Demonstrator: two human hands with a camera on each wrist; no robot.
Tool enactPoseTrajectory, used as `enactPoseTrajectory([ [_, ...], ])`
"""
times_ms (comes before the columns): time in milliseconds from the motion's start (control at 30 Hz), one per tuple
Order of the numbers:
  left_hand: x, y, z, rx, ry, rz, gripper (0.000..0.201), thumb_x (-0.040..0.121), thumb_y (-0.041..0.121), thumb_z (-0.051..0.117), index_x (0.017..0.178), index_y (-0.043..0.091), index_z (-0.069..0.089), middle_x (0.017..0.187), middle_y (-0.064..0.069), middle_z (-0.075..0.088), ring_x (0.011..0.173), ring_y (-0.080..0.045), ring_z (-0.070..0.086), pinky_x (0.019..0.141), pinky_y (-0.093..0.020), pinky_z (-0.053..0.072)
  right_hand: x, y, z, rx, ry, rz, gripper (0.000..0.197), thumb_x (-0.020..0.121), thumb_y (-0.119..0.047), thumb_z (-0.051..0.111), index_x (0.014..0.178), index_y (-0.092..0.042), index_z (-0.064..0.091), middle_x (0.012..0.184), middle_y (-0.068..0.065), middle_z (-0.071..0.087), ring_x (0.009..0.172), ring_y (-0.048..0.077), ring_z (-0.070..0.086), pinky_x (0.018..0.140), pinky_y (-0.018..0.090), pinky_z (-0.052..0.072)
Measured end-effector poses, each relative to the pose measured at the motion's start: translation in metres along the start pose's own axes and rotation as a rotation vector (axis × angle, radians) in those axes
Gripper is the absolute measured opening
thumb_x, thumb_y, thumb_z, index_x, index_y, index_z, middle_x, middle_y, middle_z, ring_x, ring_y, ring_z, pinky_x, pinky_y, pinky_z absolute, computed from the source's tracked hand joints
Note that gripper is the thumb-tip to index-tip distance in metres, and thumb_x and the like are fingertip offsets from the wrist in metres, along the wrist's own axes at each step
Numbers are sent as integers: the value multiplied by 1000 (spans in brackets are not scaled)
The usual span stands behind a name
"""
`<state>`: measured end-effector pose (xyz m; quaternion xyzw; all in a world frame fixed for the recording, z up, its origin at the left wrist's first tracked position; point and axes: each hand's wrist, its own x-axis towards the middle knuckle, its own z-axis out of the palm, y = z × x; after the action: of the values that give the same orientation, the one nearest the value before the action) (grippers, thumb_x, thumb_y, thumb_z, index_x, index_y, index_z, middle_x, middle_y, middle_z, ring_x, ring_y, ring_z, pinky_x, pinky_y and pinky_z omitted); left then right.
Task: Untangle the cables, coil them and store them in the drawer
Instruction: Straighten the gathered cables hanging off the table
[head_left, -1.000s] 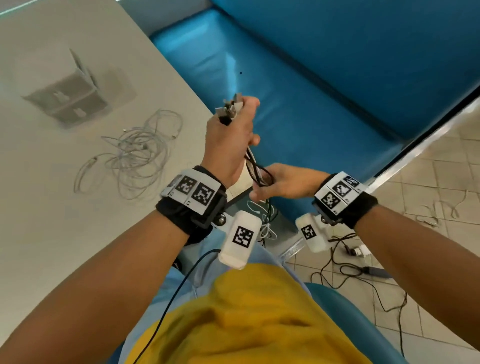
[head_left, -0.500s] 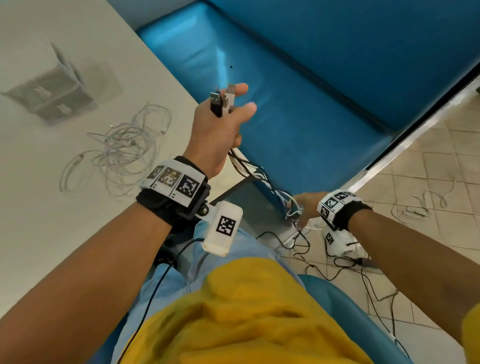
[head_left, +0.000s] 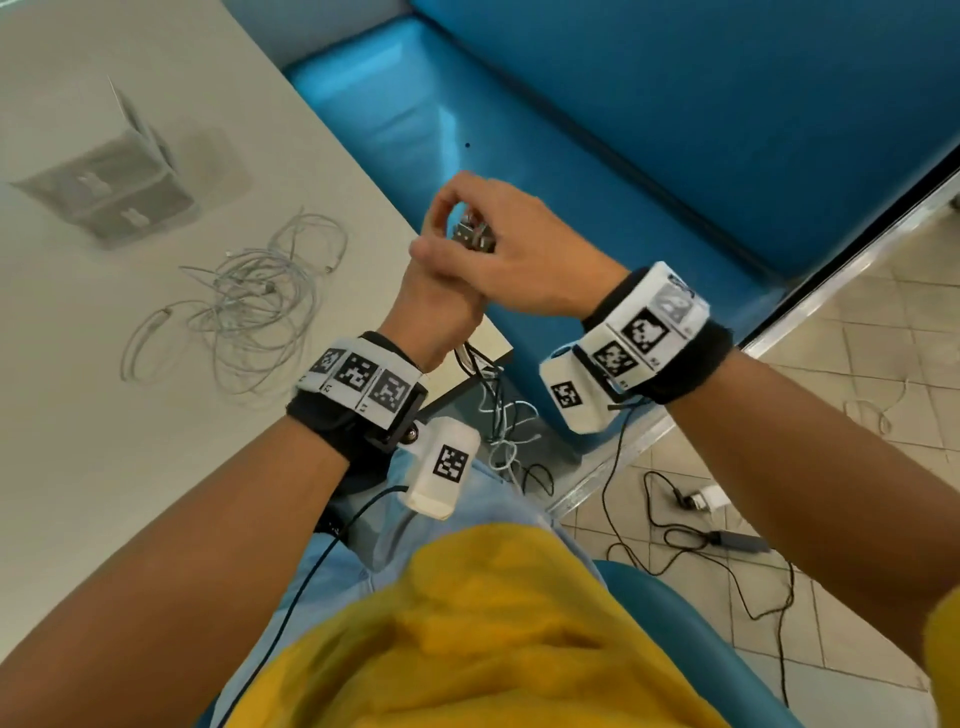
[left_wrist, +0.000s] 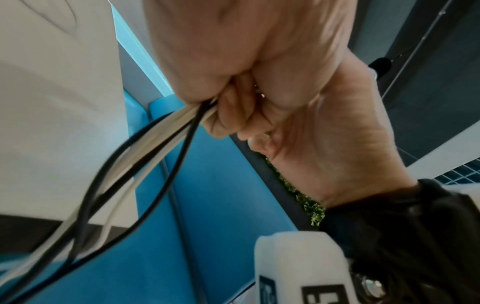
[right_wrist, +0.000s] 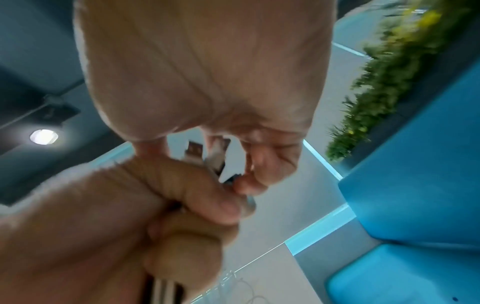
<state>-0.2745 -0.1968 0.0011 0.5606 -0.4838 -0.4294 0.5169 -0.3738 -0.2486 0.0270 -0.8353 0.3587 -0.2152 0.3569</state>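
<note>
Head view shows your left hand (head_left: 434, 306) squeezing a bunch of cables (left_wrist: 145, 148) tight, plugs (head_left: 471, 236) sticking up. Your right hand (head_left: 511, 249) curls over them and pinches one plug. I think you have lots left: another tangle (head_left: 249, 306) sits on the table (head_left: 104, 467), uncoiled. No drawer shows. Your hands hang past the table edge, with open room over the blue seat (head_left: 597, 208).

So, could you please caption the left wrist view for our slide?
Left hand grips a bundle of black and white cables above the blue seat.
</note>
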Motion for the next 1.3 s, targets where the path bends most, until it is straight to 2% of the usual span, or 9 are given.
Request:
enactPoseTrajectory([
  [200,-1,9,-25,40,89,59,38,77,3,48,113,-7,40,75,-5,49,52,-2,44,43,-21,35,22,-19,18,-82,90,-99,25,93,-33,52,69,-35,45,73,-15,50,70,-2,49,65,10,34],
  [433,-5,2,-46,97,164,-37,29,80,-12,49,83,15,61,68,-2,59,55,-8,53,51,-28,49,43,-44,26,-191,33,-157,18,90,-23,53,84,-8,61,79,-1,56,75,15,50,63,22,34],
  [600,-4,8,-56,111,248,-118,27,89,-3,38,80,22,45,60,-1,40,51,-10,33,48,-26,34,51,-63,32,-339,-3,-181,20,92,-33,50,84,-16,55,81,-5,52,80,17,49,68,29,37],
  [733,-12,10,-72,33,175,-119,28,94,5,41,69,14,50,45,8,35,45,-9,29,44,-22,27,57,-85,23,-194,-26,-148,35,90,-52,53,76,-21,52,66,-12,46,59,0,46,52,14,31],
  [867,-25,14,-84,54,137,-74,35,86,1,42,60,23,52,43,13,34,45,-7,28,48,-25,27,61,-107,33,-131,-231,-139,41,96,-51,43,80,-18,60,61,-12,48,47,-6,48,41,9,33],
  [1033,-37,14,-110,153,222,-99,34,88,-12,36,67,14,41,39,16,38,38,-2,32,47,-25,29,71,-125,66,-136,-338,-106,44,99,-52,34,75,-27,62,71,-16,58,70,-3,56,66,20,43],
  [1167,-49,29,-124,183,284,-60,10,86,-10,42,92,-16,48,44,11,37,35,0,35,43,-17,29,78,-145,84,-174,-384,-145,51,98,-55,29,80,-25,66,94,-8,66,92,12,60,89,34,43],
  [1233,-51,29,-136,197,335,-88,22,86,8,47,103,-5,53,47,11,39,37,-3,35,43,-20,29,83,-155,91,-167,-428,-148,54,98,-58,26,96,-23,67,108,-2,66,99,14,59,91,34,41],
  [1300,-54,23,-153,96,415,-177,10,89,9,45,87,4,53,42,12,38,39,-6,30,42,-22,27,87,-161,100,-83,-482,-117,64,97,-62,22,127,-18,57,130,1,58,112,18,55,96,36,40],
])
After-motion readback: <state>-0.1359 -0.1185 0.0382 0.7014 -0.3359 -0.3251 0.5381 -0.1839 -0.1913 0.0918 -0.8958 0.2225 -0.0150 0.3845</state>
